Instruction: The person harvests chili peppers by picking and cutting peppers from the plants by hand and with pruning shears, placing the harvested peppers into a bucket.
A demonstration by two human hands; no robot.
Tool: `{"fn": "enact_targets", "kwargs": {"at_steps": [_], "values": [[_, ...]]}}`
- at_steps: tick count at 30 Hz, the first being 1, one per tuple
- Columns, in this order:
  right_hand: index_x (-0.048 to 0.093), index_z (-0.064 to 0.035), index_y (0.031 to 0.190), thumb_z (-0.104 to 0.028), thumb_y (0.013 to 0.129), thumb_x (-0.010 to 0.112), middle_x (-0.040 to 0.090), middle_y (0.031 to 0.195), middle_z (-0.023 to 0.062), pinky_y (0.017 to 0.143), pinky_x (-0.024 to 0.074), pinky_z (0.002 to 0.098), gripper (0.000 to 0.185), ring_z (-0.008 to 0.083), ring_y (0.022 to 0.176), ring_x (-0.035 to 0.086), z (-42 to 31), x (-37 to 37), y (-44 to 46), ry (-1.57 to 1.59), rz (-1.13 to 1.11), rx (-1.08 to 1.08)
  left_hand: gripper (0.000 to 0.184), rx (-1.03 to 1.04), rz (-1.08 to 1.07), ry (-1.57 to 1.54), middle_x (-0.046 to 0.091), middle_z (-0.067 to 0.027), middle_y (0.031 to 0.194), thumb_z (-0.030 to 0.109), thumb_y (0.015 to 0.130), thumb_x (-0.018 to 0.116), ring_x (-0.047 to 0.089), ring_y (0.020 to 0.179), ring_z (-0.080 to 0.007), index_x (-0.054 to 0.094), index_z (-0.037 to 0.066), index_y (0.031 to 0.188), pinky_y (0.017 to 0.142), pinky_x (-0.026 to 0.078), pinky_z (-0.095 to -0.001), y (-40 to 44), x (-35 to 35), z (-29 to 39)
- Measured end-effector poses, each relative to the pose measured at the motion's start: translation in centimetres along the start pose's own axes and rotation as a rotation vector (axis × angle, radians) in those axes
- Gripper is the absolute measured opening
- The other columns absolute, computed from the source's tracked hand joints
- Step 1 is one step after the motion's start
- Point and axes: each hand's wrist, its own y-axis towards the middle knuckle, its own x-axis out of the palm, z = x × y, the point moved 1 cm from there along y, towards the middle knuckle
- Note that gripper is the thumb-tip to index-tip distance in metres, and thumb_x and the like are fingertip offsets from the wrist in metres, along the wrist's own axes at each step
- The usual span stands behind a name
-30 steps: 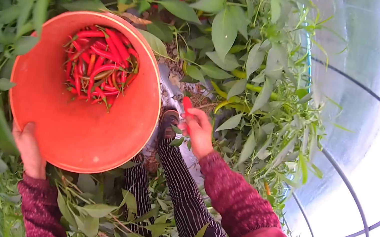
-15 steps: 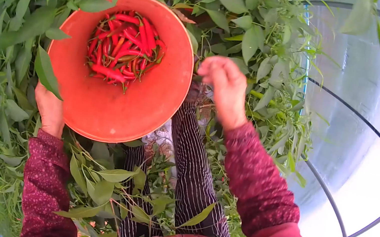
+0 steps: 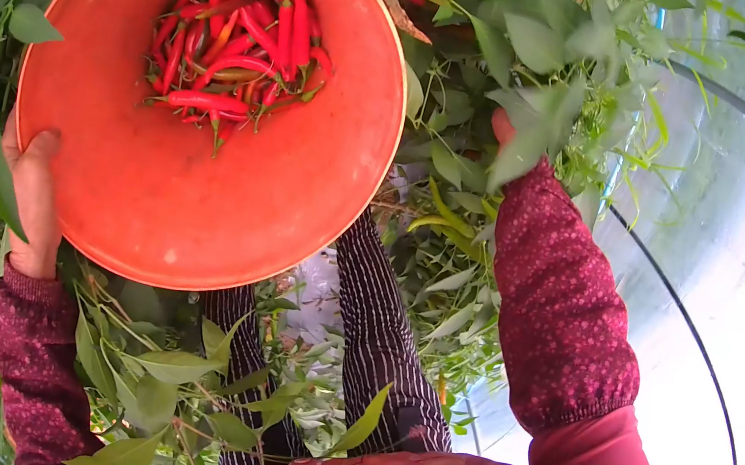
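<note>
An orange-red bucket (image 3: pixel 195 221) is tilted with its mouth toward me. Red chili peppers (image 3: pixel 256 43) lie in a heap at its bottom, some darker or brownish. My left hand (image 3: pixel 37 203) grips the bucket's rim at the lower left, thumb over the edge and the other fingers mostly hidden. Among the pepper plant leaves (image 3: pixel 550 45) at the upper right is my right hand (image 3: pixel 502 128). Blurred leaves cover most of it, so its fingers and anything in them cannot be made out.
Pepper plants crowd around the bucket, with leafy stems (image 3: pixel 179 368) between me and it. Long yellow-green peppers (image 3: pixel 452 232) hang right of the bucket. My striped trouser legs (image 3: pixel 375 333) stand below. A translucent plastic sheet (image 3: pixel 682 287) with curved poles rises on the right.
My right hand has gone from beside the bucket up and right into the leaves. The bucket, with my left hand on it, appears larger and further to the upper left.
</note>
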Motion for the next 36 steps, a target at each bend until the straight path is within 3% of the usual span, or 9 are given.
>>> {"fn": "enact_targets", "kwargs": {"at_steps": [8, 16, 24, 36], "values": [[0.062, -0.0098, 0.1, -0.024, 0.088, 0.048, 0.064, 0.094, 0.014, 0.079, 0.0478, 0.0389, 0.023, 0.0322, 0.085, 0.06, -0.9, 1.1, 3.7, 0.217, 0.011, 0.021, 0.03, -0.005, 0.031, 0.099, 0.059, -0.0026, 0.102, 0.006, 0.083, 0.048, 0.053, 0.089, -0.0105, 0.056, 0.0, 0.112, 0.082, 0.042, -0.0248, -0.2, -0.2, 0.6], [0.062, -0.0109, 0.102, -0.025, 0.09, 0.047, 0.063, 0.098, 0.013, 0.079, 0.0473, 0.0394, 0.023, 0.0308, 0.089, 0.06, -4.4, 2.7, 7.1, 0.603, -0.076, -0.012, 0.029, -0.002, 0.051, 0.108, 0.059, -0.0018, 0.103, 0.008, 0.085, 0.049, 0.053, 0.09, -0.01, 0.057, 0.0, 0.112, 0.083, 0.043, -0.0253, 0.1, -1.5, -0.5], [0.061, -0.012, 0.103, -0.026, 0.091, 0.046, 0.063, 0.102, 0.012, 0.08, 0.0468, 0.0399, 0.024, 0.0294, 0.092, 0.059, -0.4, 2.6, 4.2, 1.145, -0.238, 0.171, 0.032, -0.02, 0.06, 0.118, 0.059, -0.0024, 0.105, 0.009, 0.085, 0.049, 0.053, 0.091, -0.011, 0.055, -0.001, 0.115, 0.083, 0.042, -0.0255, 0.2, -1.6, -0.4], [0.061, -0.0136, 0.104, -0.028, 0.092, 0.045, 0.061, 0.109, 0.0105, 0.081, 0.046, 0.0406, 0.025, 0.0273, 0.097, 0.058, 3.9, 0.7, -0.5, 1.486, -0.36, 0.336, 0.037, -0.034, 0.069, 0.073, 0.059, -0.0039, 0.109, 0.005, 0.085, 0.046, 0.055, 0.093, -0.0121, 0.053, -0.002, 0.12, 0.084, 0.043, -0.0256, 0.3, -1.1, -0.2]]}}
